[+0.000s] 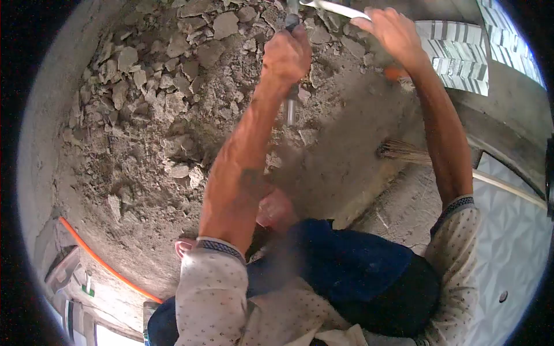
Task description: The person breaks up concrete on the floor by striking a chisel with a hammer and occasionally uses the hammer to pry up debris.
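Note:
My left hand [287,56] is closed round a dark and metallic rod-like tool [291,111] that stands upright near the top centre, over broken rubble [173,81]. Its shiny lower end shows below my fist. My right hand [392,33], at the top right, has its fingers bent at the end of a white strip or pipe [337,8]. The far ends of both items run out of view at the top edge. Grey dust covers the ground beneath my arms.
A straw broom [404,151] with a pale stick lies at the right. Patterned tiles [456,56] are at the upper right, a white textured panel [508,230] at the lower right. An orange hose [107,265] runs along the lower left. Loose rubble covers the upper left.

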Available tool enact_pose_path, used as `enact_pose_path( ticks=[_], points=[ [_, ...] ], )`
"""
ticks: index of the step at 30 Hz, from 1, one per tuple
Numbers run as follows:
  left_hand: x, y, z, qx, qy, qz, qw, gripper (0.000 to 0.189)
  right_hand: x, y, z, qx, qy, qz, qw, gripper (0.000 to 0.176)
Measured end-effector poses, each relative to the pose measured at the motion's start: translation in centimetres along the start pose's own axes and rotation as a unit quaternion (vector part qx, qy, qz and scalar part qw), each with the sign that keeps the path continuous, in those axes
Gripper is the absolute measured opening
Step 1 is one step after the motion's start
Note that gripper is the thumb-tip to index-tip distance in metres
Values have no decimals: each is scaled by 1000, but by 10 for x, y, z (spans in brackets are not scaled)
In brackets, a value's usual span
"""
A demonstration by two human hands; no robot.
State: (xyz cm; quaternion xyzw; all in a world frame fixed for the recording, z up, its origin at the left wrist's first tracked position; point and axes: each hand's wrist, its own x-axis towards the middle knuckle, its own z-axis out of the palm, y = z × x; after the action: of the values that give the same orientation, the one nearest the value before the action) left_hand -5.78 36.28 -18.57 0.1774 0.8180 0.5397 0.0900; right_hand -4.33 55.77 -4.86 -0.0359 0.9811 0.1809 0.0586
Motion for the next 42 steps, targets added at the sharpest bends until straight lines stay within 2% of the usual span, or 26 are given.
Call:
enact_pose_path(
  ticks=[1, 4, 5, 8, 9, 12, 13, 14, 16, 17, 20, 21, 23, 24, 25, 26, 28, 29, 30, 32, 33, 36, 38, 40, 41, 42],
  points=[
    [1, 5, -11, 85, 8, 126, 988, 39, -1, 6, 5, -18, -4, -10, 1000, 40],
    [-10, 43, -18, -58, 61, -99, 992, 37, -4, 17, 17, -26, 47, -45, 998, 39],
    [-12, 40, -9, -58, 74, -121, 988, 35, -7, 17, 20, -16, 66, -63, 996, 39],
    [1, 10, -3, 13, -90, -12, 996, 35, -5, 11, 15, -34, 20, -31, 999, 38],
    [-2, 18, -13, 84, -80, 92, 989, 38, -7, 13, 16, -15, 20, -27, 999, 39],
    [-13, 44, -3, -72, 59, -120, 988, 35, -12, 20, 18, 15, 6, -4, 1000, 43],
    [-14, 39, -3, -105, 40, -70, 991, 36, -13, 16, 16, 18, -9, 14, 1000, 43],
    [-8, 29, -5, -30, 14, 13, 999, 35, -12, 13, 15, 21, -21, 33, 999, 43],
    [5, 11, -2, 119, -38, 181, 976, 34, -20, 22, 28, 38, 36, -2, 999, 43],
    [3, 10, 5, -25, 21, 108, 994, 33, -21, 30, 34, 43, 67, -18, 997, 44],
    [-7, 42, 13, -93, 79, -111, 986, 30, -19, 28, 33, 13, -8, 2, 1000, 44],
    [-8, 15, 32, 2, 110, 97, 989, 32, -19, 22, 26, 9, -32, 21, 999, 41],
    [2, 15, 14, 16, -15, 68, 997, 30, -14, 9, 6, 0, -72, 63, 995, 35],
    [7, 19, 7, 25, -78, 57, 995, 29, -15, 14, 12, 4, -55, 38, 998, 38],
    [-4, 20, 14, 38, 57, 97, 993, 31, -15, 22, 22, 6, -35, 16, 999, 41],
    [-3, 21, 24, 0, 58, 48, 997, 32, -19, 31, 31, 7, -21, -9, 1000, 44],
    [-9, 31, 28, -75, 56, -61, 994, 34, -17, 18, 14, 16, -69, 46, 996, 48],
    [-10, 26, 26, -35, 36, -18, 999, 37, -13, 13, 6, 20, -87, 75, 993, 50],
    [-11, 21, 25, 4, 20, 27, 999, 41, -15, 15, 10, 26, -75, 66, 995, 49],
    [-8, 20, 29, -23, 37, 26, 999, 44, -19, 24, 21, 33, -42, 54, 997, 47],
    [-11, 39, 27, -42, 63, -92, 993, 36, -19, 23, 22, 33, -37, 57, 997, 47],
    [7, -23, 65, 16, -16, 45, 999, 24, -21, 16, 19, 35, -36, 57, 997, 45],
    [15, -30, 53, 126, 68, 222, 965, 17, -21, 17, 18, 36, -51, 57, 996, 42],
    [-2, 17, -11, 145, -47, 158, 976, 21, -36, 18, 20, 68, -87, 110, 988, 43],
    [-8, -3, 0, 173, 37, 200, 964, 14, -47, 17, 23, 87, -104, 129, 982, 44],
    [-11, -12, -3, 181, 1, 202, 963, 13, -56, 12, 26, 105, -126, 148, 975, 44]
  ],
)
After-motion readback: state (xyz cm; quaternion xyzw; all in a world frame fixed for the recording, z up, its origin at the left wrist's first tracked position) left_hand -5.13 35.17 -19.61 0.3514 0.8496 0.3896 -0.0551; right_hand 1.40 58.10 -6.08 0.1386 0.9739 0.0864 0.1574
